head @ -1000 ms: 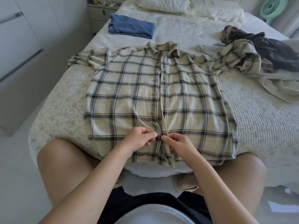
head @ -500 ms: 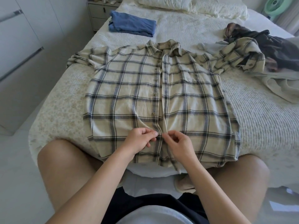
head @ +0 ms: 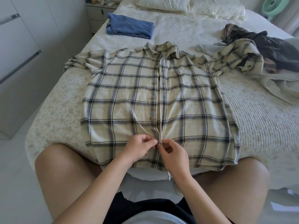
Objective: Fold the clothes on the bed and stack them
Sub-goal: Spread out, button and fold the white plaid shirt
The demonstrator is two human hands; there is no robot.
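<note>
We see a plaid shirt (head: 161, 101) spread front-up across the near end of the bed (head: 258, 123), its collar pointing away from us and its hem draped over the mattress edge just below the hands. The long axis of the garment, marked by the button placket, runs straight out from between the two hands toward the pillows. The left hand (head: 139, 147) and the right hand (head: 174, 153) meet at the placket low on the shirt, fingers curled, each pinching one front edge of the cloth where the two edges come together; we judge that a lower button is being fastened, though the button itself is hidden under the fingertips. Both hands sit equally near the garment's midline, so neither has the advantage; the left sleeve lies far out beyond the left hand, while the right sleeve trails out beyond the right hand onto a heap of unfolded clothes (head: 267, 50). A folded blue garment (head: 129, 28) rests well beyond the collar, ahead and to the left of the hands, and we take it as the start of the stack. Any fold of the sides inward will, in our judgement, turn about this central axis, each hand reaching outward to its own side.
</note>
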